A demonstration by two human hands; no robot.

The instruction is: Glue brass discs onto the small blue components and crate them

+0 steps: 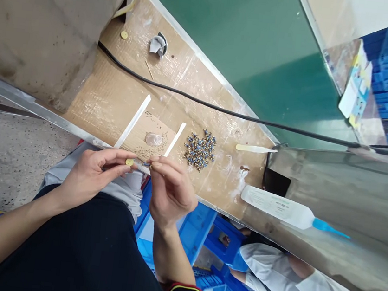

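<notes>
My left hand (95, 171) pinches a small yellow disc (129, 162) between thumb and fingers at the near edge of a cardboard-covered bench (114, 104). My right hand (170, 187) is closed in a pinch on a small blue-and-metal part (145, 163), held right against the disc. Just beyond my hands lies a heap of several small blue-and-brass parts (200, 150) and a clear round blob (153, 139) on a marked cardboard patch between two white strips.
A black cable (199, 100) crosses the bench. A white glue bottle with a blue nozzle (288, 210) lies at the right, a wooden stick (253, 148) near it. Another yellow disc (124, 35) and crumpled tape (158, 45) lie far back. Blue crates (201, 230) stand below; another person's white sleeve (304, 284) shows at lower right.
</notes>
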